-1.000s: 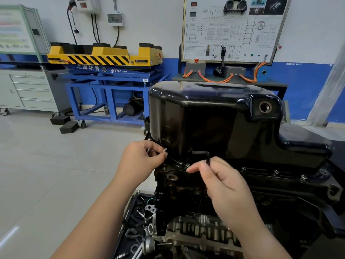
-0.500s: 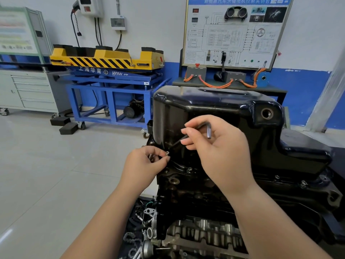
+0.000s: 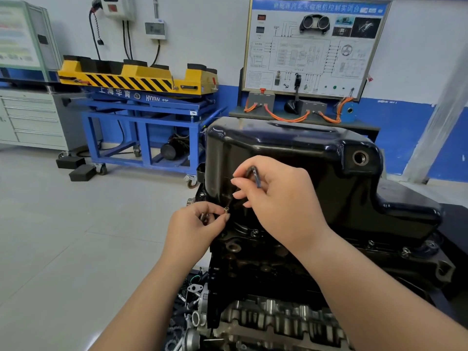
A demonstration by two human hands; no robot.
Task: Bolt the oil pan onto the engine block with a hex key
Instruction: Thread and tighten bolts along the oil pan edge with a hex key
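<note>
Pinching a small bolt (image 3: 227, 209) between thumb and forefinger, the left hand (image 3: 193, 225) sits at the oil pan (image 3: 298, 150), by its lower left corner. The right hand (image 3: 281, 201) curls round a black hex key (image 3: 255, 175) in front of the pan's side wall. The pan rests on the engine block (image 3: 253, 264) beneath it.

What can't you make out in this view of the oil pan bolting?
Head view:
- hex key: only its bend shows; the right hand covers the rest, tip lost against the black oil pan.
- bolt: shank hidden by fingers of the left hand.
- engine block: lower part cut off by the bottom edge.
</note>
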